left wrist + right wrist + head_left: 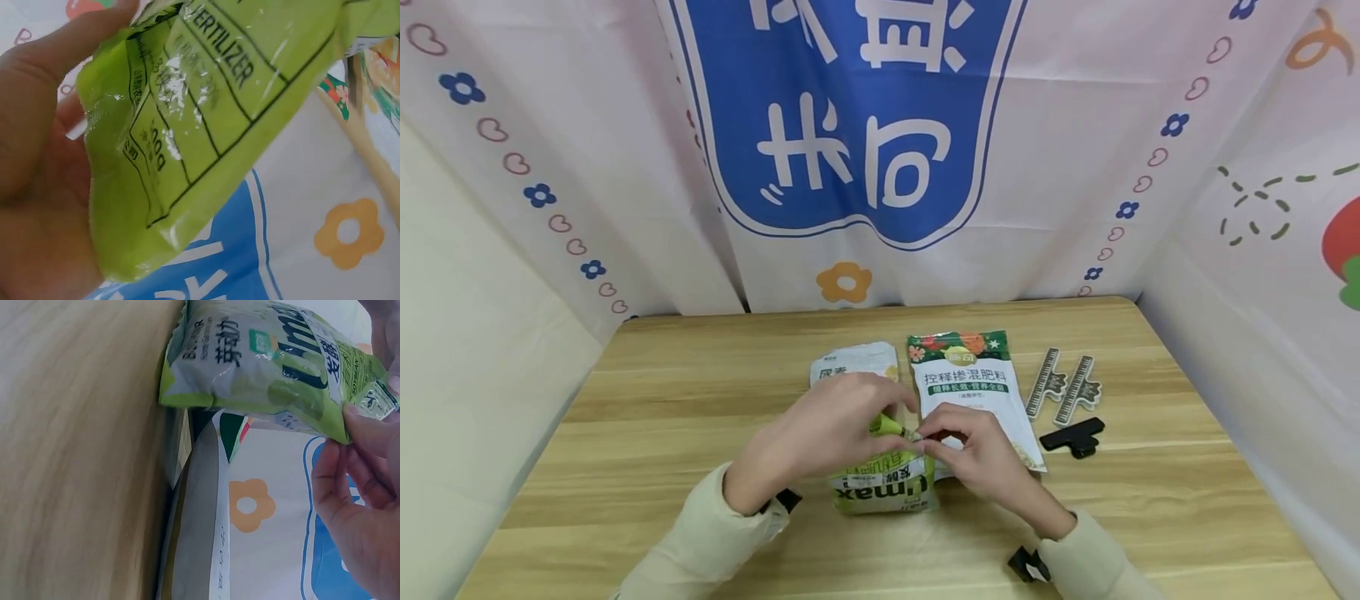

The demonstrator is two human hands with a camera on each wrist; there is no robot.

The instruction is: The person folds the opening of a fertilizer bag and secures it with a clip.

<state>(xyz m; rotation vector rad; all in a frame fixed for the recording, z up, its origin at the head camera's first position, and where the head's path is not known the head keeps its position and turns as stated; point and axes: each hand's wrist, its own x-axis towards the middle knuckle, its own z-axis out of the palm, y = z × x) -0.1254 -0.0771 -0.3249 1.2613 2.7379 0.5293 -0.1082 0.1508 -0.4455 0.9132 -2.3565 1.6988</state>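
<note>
In the head view, we see first the printed cloth, which fills the upper part of the frame. Below it the wooden table covers the lower part. From the bottom edge two cream sleeves enter, one on each side of the centre.

Right of the centre, a white bag with a green top band lies on the table. The green bag is in the lower centre, in front of the small white bag, which is partly hidden by the left hand. This left hand grips the upper end of the green bag; in the left wrist view, its thumb and fingers are at the left edge of the plastic. The right hand pinches a corner of the same bag between thumb and fingers, as the right wrist view shows well at its right side. In the head view, the fingertips of both hands meet very near each other, around the middle of the frame.

Towards the right, we find two ruler clips, side by side and tilted, and just below them one black clip.
</note>
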